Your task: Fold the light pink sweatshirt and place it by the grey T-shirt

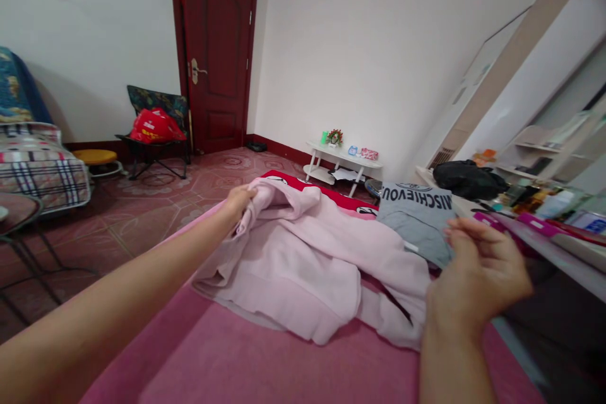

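Note:
A pale pink hooded garment [303,259] lies spread on a pink bed cover [265,366]. My left hand [240,199] is stretched far out and closed on the garment's far left edge. My right hand [478,271] hovers over its right end with the fingers curled, close to a white drawstring tip [411,246]; I cannot make out whether anything is pinched. A grey shirt with printed letters [419,214] lies just beyond the pink garment, to the right.
A cluttered desk [544,221] with a black bag [466,178] runs along the right. A low white table [343,161] stands at the far wall. A folding chair with a red bag [155,126], a yellow stool [95,156] and a dark red door [215,44] are at the back left.

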